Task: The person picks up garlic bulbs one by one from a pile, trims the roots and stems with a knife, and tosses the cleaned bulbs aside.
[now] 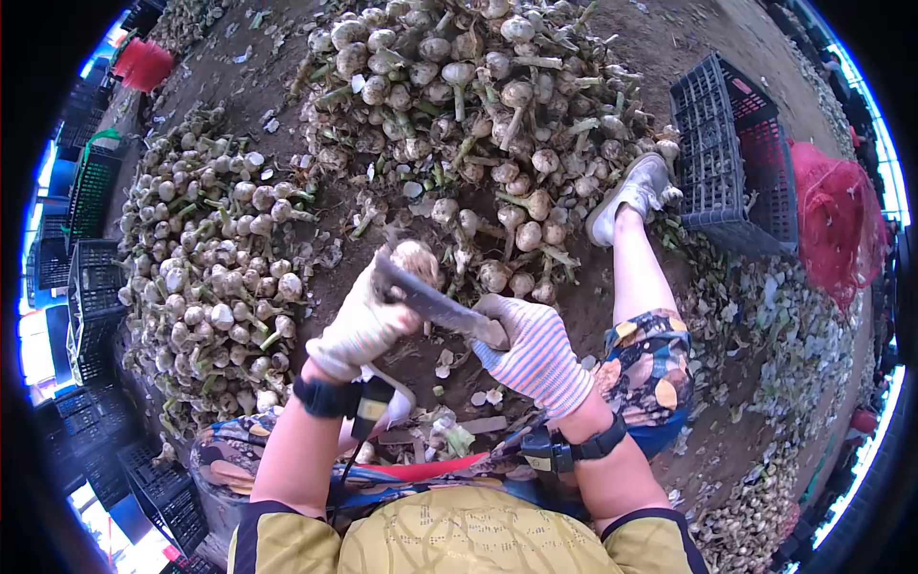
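Note:
In the middle of the head view, my left hand, in a pale knit glove, is closed around a garlic bulb. My right hand, in a striped glove, grips the handle of a curved knife. The dark blade reaches left across to the bulb and my left hand. Roots and the exact contact between blade and bulb are blurred. Ahead lies a large pile of garlic bulbs with stems; a second pile of bulbs spreads on the left.
A black plastic crate stands at the upper right beside a red mesh sack. More crates line the left edge. Leaf scraps cover the ground on the right. My outstretched leg and shoe lie beside the far pile.

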Demonstrator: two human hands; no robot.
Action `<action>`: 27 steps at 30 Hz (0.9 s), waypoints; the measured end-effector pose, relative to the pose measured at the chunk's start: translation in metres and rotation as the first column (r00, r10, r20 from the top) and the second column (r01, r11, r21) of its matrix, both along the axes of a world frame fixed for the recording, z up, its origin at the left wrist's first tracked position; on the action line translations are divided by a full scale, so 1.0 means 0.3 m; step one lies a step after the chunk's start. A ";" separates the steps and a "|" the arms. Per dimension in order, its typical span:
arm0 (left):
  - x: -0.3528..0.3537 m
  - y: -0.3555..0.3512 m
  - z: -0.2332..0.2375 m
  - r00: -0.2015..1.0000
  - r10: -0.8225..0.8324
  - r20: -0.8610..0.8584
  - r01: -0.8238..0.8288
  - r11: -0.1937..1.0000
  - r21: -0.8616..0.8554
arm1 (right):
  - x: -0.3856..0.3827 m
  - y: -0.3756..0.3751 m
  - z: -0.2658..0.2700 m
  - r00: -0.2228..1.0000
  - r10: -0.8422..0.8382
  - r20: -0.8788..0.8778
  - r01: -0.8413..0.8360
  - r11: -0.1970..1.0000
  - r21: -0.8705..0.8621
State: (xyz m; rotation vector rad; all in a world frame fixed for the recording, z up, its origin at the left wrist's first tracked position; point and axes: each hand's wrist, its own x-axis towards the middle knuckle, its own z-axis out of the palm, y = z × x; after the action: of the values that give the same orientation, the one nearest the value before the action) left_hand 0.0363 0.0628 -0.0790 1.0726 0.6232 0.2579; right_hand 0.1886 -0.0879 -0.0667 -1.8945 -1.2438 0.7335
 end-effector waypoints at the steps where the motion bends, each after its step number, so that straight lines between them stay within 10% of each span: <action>1: -0.017 -0.022 0.019 0.985 -0.094 -0.144 0.145 0.904 0.402 | -0.013 0.000 0.009 0.999 0.047 0.018 -0.048 0.998 0.038; 2: -0.025 -0.035 0.048 0.936 -0.178 -0.304 0.349 0.349 0.870 | -0.023 0.000 0.016 0.995 0.095 0.038 -0.098 0.992 0.074; 3: -0.032 -0.053 0.072 0.872 -0.124 -0.474 0.394 -0.400 0.828 | -0.033 -0.004 0.022 0.995 0.096 0.032 -0.098 0.992 0.077; 4: -0.026 -0.086 0.096 0.895 -0.102 -0.435 0.351 -0.441 0.826 | -0.041 -0.007 0.026 0.991 0.119 0.061 -0.124 0.989 0.086; 5: -0.029 -0.110 0.135 0.889 -0.138 -0.437 0.356 -0.394 0.848 | -0.046 -0.010 0.029 0.986 0.141 0.092 -0.150 0.984 0.093; 7: -0.047 -0.147 0.109 0.964 -0.201 -0.174 0.257 0.543 0.799 | -0.049 -0.018 0.005 0.984 0.154 0.094 -0.165 0.979 0.121; 11: -0.039 -0.162 0.174 0.937 -0.255 -0.241 0.349 0.617 0.706 | -0.043 -0.032 -0.037 0.973 0.160 0.167 -0.190 0.963 0.188; 14: -0.037 -0.189 0.210 0.960 -0.193 -0.201 0.255 0.900 0.354 | -0.033 -0.029 -0.090 0.976 0.168 0.140 -0.209 0.909 0.361; 19: -0.081 -0.193 0.185 0.954 -0.190 -0.232 0.297 0.714 0.634 | -0.027 -0.019 -0.155 0.972 0.198 0.123 -0.232 0.881 0.412; 21: -0.130 -0.199 0.104 0.972 -0.119 -0.202 0.212 0.816 0.537 | -0.013 -0.018 -0.197 0.979 0.190 0.075 -0.204 0.925 0.320; 22: -0.156 -0.179 0.152 0.928 -0.340 -0.152 0.371 0.806 0.461 | 0.015 -0.026 -0.284 0.993 -0.091 0.079 0.093 0.996 -0.015; 23: -0.124 -0.210 0.313 0.911 -0.412 -0.010 0.365 0.796 0.482 | 0.057 -0.037 -0.304 0.984 -0.001 0.177 0.004 1.000 -0.016; 25: -0.123 -0.164 0.345 0.932 -0.355 -0.072 0.353 0.848 0.395 | 0.040 -0.007 -0.274 0.969 -0.069 -0.237 0.123 0.968 0.221; 27: -0.165 -0.167 0.220 0.990 0.122 0.071 -0.122 0.992 -0.004 | 0.018 -0.004 -0.152 0.933 -0.160 -0.323 0.215 0.966 0.141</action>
State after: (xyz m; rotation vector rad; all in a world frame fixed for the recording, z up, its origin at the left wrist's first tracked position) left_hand -0.0131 0.0127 -0.0131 1.0223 0.6258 0.4010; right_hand 0.1940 -0.0890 -0.1124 -1.6531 -0.8857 0.7581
